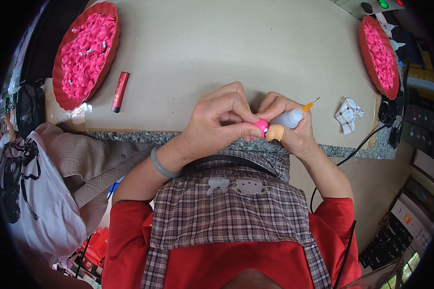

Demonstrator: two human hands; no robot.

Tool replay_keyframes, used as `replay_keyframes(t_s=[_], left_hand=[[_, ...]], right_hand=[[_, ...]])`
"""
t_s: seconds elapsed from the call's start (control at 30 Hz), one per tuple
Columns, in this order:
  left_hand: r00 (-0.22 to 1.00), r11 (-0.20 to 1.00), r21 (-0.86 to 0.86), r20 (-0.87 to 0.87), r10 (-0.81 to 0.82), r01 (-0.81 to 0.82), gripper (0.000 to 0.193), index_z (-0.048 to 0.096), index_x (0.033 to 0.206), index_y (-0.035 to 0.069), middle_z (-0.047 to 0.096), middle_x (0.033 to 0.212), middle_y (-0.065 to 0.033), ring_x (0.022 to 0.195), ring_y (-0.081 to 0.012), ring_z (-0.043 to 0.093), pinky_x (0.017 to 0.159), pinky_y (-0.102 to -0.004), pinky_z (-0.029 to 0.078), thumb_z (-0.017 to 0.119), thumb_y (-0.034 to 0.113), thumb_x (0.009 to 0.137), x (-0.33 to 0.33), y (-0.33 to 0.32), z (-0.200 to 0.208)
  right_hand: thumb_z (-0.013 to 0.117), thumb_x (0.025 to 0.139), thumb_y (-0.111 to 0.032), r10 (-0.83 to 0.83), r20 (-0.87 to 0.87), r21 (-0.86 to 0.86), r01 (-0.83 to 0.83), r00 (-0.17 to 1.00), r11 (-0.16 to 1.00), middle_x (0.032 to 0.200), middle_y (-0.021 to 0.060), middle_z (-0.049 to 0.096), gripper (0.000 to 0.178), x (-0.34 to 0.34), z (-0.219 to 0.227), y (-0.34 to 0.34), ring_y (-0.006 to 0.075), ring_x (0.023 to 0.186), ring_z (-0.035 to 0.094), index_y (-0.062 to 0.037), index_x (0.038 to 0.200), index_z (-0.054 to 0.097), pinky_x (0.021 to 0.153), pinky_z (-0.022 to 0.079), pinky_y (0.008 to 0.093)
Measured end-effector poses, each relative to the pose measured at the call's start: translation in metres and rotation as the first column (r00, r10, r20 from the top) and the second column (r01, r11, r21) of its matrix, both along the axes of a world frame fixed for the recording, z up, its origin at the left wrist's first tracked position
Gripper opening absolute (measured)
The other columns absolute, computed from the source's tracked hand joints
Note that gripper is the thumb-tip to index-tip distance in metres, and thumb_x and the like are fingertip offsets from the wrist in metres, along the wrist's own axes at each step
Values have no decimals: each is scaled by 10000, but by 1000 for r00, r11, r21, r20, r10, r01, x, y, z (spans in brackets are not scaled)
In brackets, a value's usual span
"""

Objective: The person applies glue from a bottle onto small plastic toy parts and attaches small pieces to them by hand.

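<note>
Between the thumb and fingers of my left hand (222, 115) is a small bright pink plastic piece (262, 126), held above the table's near edge. My right hand (294, 130) is closed around a translucent squeeze bottle (288, 118) with an orange nozzle and a thin needle tip pointing up and to the right. A tan wrap (276, 132) covers the right thumb, which meets the pink piece. Both hands touch at the piece, and its underside is hidden by the fingers.
Red scalloped trays (115, 43) hold many pink pieces at the far left and far right. A red stick-shaped box (120, 92) lies beside the left tray. At the right rests a crumpled checked cloth (348, 114); a black cable (361, 147) runs past the table edge.
</note>
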State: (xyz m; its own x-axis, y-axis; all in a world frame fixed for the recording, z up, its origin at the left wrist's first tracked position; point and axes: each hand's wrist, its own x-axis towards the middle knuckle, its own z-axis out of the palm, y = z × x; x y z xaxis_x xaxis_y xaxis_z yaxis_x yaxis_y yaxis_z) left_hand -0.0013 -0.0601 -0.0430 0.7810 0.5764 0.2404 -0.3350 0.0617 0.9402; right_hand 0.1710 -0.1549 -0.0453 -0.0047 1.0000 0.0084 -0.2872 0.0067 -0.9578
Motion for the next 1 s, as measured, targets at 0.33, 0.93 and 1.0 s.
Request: replay_keyframes(t_s=[0.33, 0.93, 1.0], left_hand=[[1000, 998, 67, -1, 2, -2, 181, 601, 857, -24, 503, 931, -81, 795, -119, 620, 658, -209, 578, 732, -64, 738, -1, 3, 0], [998, 952, -305, -46, -33, 17, 333, 495, 1177, -20, 610, 1053, -107, 937, -132, 615, 805, -243, 522, 626, 8, 871, -2, 2, -1], [999, 950, -313, -25, -28, 19, 320, 495, 1178, -18, 617, 1057, -111, 943, -136, 619, 802, -248, 526, 616, 14, 883, -3, 3, -3]], right_hand=[[759, 773, -147, -73, 88, 70, 67, 993, 995, 887, 71, 606, 207, -2, 6, -1, 125, 778, 581, -16, 907, 672, 675, 464, 250], [737, 743, -117, -525, 750, 602, -87, 403, 793, 870, 136, 629, 297, -12, 34, 3, 213, 733, 659, 35, 986, 662, 574, 569, 288], [738, 744, -123, -519, 751, 596, -81, 408, 799, 865, 134, 625, 299, -15, 33, 4, 211, 726, 656, 33, 986, 661, 568, 566, 290]])
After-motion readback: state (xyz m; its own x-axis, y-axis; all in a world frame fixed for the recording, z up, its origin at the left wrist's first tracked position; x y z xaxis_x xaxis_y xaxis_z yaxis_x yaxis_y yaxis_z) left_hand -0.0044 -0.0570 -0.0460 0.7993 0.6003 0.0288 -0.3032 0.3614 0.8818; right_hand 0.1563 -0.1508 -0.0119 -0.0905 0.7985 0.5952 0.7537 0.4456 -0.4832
